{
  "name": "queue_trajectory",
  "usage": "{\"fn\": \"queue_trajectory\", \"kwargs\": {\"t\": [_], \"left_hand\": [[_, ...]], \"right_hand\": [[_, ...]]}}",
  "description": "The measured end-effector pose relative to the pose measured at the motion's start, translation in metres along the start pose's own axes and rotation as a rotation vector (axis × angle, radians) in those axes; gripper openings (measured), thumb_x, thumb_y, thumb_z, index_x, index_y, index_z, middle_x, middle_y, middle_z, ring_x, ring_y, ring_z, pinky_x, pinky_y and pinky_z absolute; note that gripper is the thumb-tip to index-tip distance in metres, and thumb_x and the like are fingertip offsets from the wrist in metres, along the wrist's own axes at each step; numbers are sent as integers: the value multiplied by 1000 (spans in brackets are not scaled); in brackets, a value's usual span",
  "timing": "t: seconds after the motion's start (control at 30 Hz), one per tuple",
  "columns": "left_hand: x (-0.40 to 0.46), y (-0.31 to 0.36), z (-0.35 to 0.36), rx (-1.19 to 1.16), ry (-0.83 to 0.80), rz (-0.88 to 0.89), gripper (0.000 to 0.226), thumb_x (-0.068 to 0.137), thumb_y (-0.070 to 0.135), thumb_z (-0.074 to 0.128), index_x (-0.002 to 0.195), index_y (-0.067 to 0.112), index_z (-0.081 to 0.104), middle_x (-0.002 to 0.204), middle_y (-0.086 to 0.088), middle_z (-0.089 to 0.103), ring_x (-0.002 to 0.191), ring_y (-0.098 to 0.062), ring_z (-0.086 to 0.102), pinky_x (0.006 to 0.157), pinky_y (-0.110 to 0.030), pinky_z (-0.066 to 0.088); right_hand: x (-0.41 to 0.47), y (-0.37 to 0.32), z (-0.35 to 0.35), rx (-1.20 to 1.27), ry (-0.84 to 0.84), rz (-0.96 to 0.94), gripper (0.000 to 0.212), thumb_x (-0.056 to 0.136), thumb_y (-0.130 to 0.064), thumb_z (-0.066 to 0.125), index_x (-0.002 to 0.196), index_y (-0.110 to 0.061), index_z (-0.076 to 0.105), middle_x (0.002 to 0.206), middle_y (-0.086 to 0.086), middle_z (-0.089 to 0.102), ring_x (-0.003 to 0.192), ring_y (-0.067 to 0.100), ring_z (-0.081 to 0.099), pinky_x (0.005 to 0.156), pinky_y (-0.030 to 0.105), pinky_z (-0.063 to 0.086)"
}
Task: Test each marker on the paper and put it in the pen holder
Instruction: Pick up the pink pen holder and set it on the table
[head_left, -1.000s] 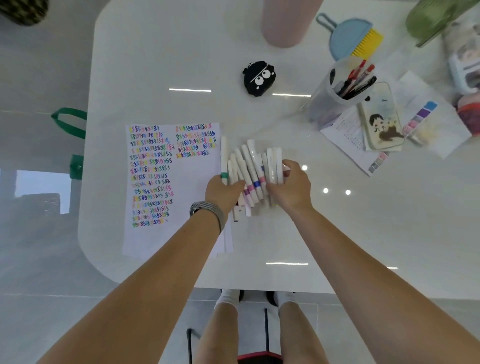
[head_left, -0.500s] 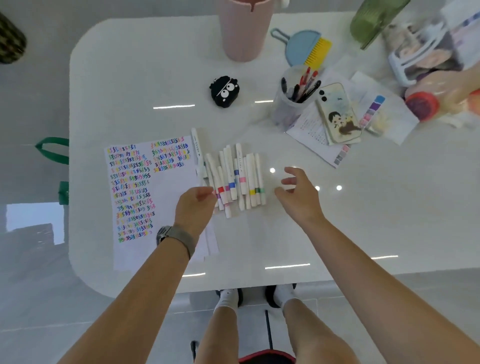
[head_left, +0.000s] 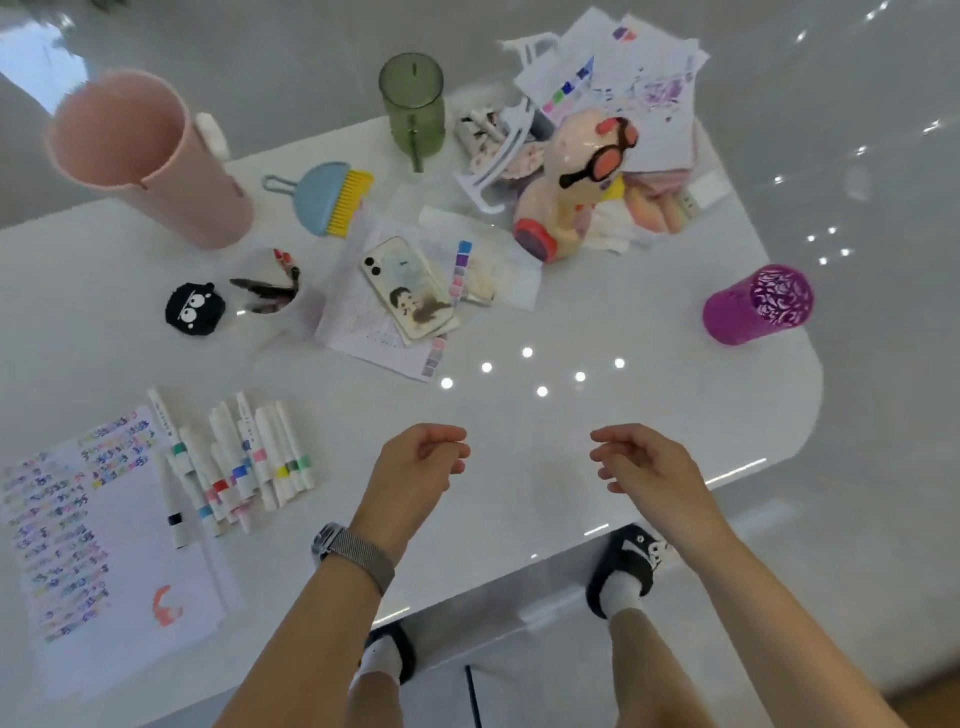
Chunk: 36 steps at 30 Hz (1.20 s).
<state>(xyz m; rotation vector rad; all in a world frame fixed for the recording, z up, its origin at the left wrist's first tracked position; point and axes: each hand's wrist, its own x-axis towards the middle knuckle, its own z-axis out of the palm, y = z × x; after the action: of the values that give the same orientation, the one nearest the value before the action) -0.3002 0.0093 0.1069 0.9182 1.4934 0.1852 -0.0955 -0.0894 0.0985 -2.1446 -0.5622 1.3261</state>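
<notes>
Several white markers with coloured bands lie in a loose row on the white table, left of my hands. A sheet of paper covered with coloured scribbles lies at the lower left, touching the markers. A purple cut-out pen holder stands at the far right near the table's edge. My left hand, a watch on its wrist, hovers right of the markers, fingers loosely curled and holding nothing. My right hand hovers further right, also curled and holding nothing.
A clear cup of pens, a black fuzzy toy, a phone on papers, a tall pink container, a blue brush, a green glass and a toy figure crowd the back. The table's edge runs just past my right hand.
Both hands have let go of the marker pile and drawn away to the right. The view has swung right, bringing the purple pen holder into sight.
</notes>
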Motion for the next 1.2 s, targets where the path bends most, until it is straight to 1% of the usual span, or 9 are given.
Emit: {"fn": "queue_trajectory", "kwargs": {"t": [0.3,0.4,0.47,0.63,0.77,0.87,0.97,1.1,1.2], "left_hand": [[6,69,216,-266,21,-106,19,93,9,48,98,15,66,96,-3,68,91,-18,64,80,-28,53],[8,82,261,-270,-27,-133,19,92,8,49,100,13,66,95,-4,68,89,-18,64,83,-31,53],[13,87,279,-253,-53,-138,19,91,8,50,99,13,67,95,-4,68,86,-17,63,83,-31,53],[35,99,298,-174,-62,-149,19,92,9,49,98,14,66,95,-5,68,85,-16,63,82,-30,53],[54,113,298,-118,-65,-151,21,93,10,46,97,16,66,91,-1,67,84,-14,63,81,-28,52],[65,122,294,-65,-57,-103,21,93,10,46,94,18,65,88,1,67,82,-12,63,78,-25,52],[75,129,290,-36,-40,-88,22,91,8,45,93,18,65,85,3,65,71,-10,57,69,-22,50],[79,134,289,-46,-2,-106,21,90,8,47,96,19,65,86,3,64,67,-10,52,64,-20,47],[74,132,289,76,-9,-14,33,88,15,58,120,22,55,107,3,57,78,-6,54,65,-14,45]], "right_hand": [[62,16,-217,-100,22,-105,34,86,-1,52,93,-33,63,86,-8,70,80,16,65,75,30,53],[98,16,-251,-100,101,-132,36,83,0,57,101,-31,60,93,-5,66,68,6,59,62,14,48],[122,14,-261,-134,148,-139,40,83,-2,60,115,-25,57,101,-3,61,66,6,56,63,11,45],[173,21,-246,-107,168,-30,63,81,-24,68,138,-26,40,121,0,50,97,22,59,85,45,54],[198,20,-220,41,132,138,71,85,-33,63,146,-35,27,140,4,43,106,31,61,50,29,55],[211,17,-214,124,173,154,43,94,-26,50,135,-38,45,127,4,54,95,30,66,47,25,53],[222,14,-218,252,213,266,33,92,-6,48,115,-26,60,110,11,65,66,26,66,51,29,57],[227,12,-227,167,119,229,34,84,7,56,110,-15,57,104,22,66,78,34,70,49,25,57],[222,0,-235,165,65,248,29,85,4,56,110,-11,59,96,21,67,64,27,70,50,24,58]]}}
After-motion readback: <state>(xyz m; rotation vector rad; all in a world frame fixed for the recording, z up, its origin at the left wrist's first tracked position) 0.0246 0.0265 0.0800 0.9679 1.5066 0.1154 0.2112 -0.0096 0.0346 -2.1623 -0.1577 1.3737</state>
